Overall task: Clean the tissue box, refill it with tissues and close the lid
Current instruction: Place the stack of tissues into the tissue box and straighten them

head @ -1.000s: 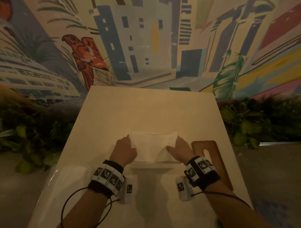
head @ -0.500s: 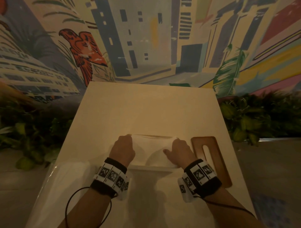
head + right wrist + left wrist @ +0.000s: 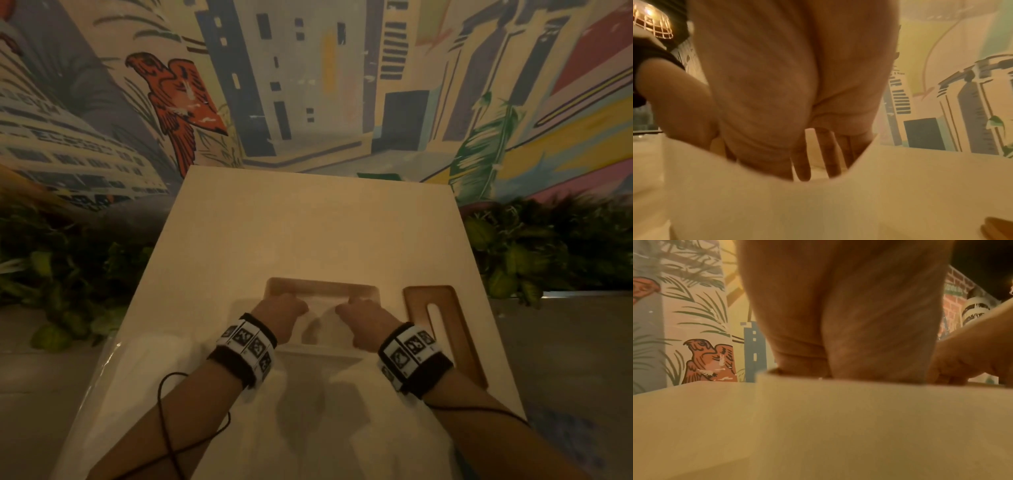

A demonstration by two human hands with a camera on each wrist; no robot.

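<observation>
Near the middle of the tabletop (image 3: 308, 222), a little toward its near edge: both hands sunk into the open tissue box (image 3: 322, 286). Right hand (image 3: 366, 313) at the box's right end, grip slack, fingers (image 3: 801, 162) straight and pointing down, pressing on the pale tissues (image 3: 322, 305) inside. Left hand (image 3: 281, 308) at the left end, knuckles up, fingers hidden below the box's near wall; grip there impossible to judge from any view. Tissues lying low in the box, between the two hands, with the brown far rim showing above them. Just beside the box, toward the right edge of the tabletop: the wooden lid (image 3: 442, 329), flat, slot upward, apart from the box. Toward the near left corner: a clear plastic pack (image 3: 137, 370) with white contents. Beyond the far edge: a painted mural wall (image 3: 308, 85) with buildings and an orange bird. Off both side edges: green plants (image 3: 534, 253).
</observation>
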